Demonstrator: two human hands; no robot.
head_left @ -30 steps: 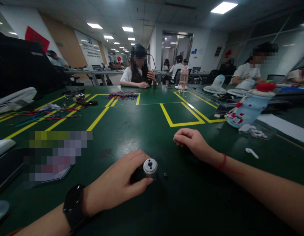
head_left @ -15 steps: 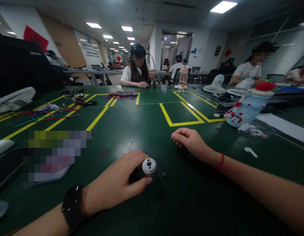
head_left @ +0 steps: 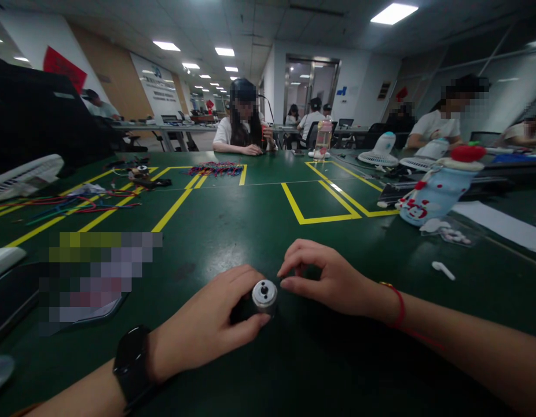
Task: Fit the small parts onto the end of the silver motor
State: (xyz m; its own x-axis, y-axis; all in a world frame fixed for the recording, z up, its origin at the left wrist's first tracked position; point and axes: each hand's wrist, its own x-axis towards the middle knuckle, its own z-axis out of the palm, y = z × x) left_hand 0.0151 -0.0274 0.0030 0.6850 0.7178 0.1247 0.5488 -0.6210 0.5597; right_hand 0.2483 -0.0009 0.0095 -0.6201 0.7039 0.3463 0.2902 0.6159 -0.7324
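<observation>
On the green table (head_left: 233, 223), prog. looks early to us: standing & steadying is done, as our L hand (head_left: 202, 324) has the metal cyl. (head_left: 265, 296) upright; whatever work our R hand (head_left: 329, 278) has there seems left, since nothing we can make out sits on the bare top.

Big stuff 1st: the blue bottle (head_left: 441, 191) stands beyond our R hand, toward its outer side, & the wire bundle (head_left: 216, 168) lies well past our L knuckles.

Now the grip. Our L hand is curled round the cyl., thumb on the near side, fingers behind; their exact contact is partly hidden. Our R hand hovers just beside it, thumb & forefinger nearly together, tips apart from the metal; can't say if they quite meet or pinch a tiny pc. btwn them.

The cyl. itself is btwn L thumb & fingers, just off the R fingertips. Smallest: its top face has a center hole w/ smaller dark holes alongside.
</observation>
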